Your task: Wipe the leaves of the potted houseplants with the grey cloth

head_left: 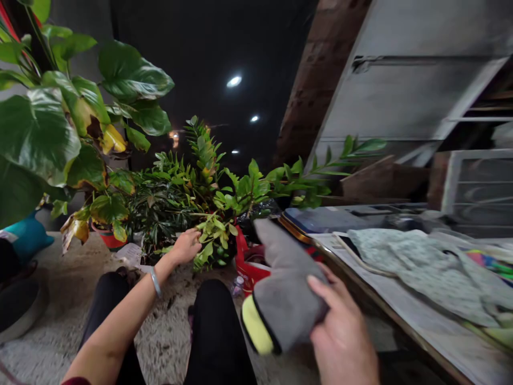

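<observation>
Right hand (340,323) clamped on grey cloth (289,286) (long axis steep, tip pointing up-left); left hand (186,248), grip unclear.

The scene is dim, its upper middle nearly black but for three small, flared white lights (234,81) and a fainter orange glow (173,139). Pale glare glosses the broad green leaves (134,69) at upper left. Motion blur smears the right hand (342,326), the grey-and-yellow cloth (288,289) and the patterned fabric (417,267); the left hand (186,247) looks crisper. Shadow darkens the space beneath the table (401,297), and wide-angle stretching shows toward the edges.
</observation>
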Action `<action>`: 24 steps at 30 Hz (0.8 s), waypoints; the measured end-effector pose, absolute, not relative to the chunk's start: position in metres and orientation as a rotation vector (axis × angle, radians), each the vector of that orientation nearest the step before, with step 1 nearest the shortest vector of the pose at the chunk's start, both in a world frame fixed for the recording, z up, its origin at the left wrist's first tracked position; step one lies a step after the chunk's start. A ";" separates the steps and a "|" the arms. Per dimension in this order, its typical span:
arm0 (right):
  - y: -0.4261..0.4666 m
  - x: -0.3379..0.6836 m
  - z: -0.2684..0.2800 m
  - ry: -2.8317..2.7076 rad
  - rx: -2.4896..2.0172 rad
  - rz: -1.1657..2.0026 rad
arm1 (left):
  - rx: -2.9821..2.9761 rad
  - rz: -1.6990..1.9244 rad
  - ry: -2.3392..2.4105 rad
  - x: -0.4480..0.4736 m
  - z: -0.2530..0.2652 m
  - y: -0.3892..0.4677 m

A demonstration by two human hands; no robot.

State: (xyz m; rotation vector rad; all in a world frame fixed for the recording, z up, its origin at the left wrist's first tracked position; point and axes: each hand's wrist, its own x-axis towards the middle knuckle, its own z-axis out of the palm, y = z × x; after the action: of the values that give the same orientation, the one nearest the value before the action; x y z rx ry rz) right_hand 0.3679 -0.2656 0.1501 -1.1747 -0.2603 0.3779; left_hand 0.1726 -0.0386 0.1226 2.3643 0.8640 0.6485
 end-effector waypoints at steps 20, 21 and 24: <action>-0.215 0.382 0.146 -0.141 -1.132 0.497 | 2.291 0.672 1.038 0.106 0.034 -0.011; -0.197 0.383 0.149 -0.139 -1.114 0.511 | 2.273 0.683 1.023 0.107 0.037 -0.013; -0.154 0.345 0.144 -0.300 -1.214 0.699 | 2.178 0.738 0.977 0.107 0.047 -0.020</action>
State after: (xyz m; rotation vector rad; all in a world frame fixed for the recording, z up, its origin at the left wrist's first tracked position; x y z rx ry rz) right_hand 0.3447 -0.1536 0.1443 -1.2144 -0.2998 0.6987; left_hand 0.1075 -0.0195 0.0471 2.1784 0.9766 0.7380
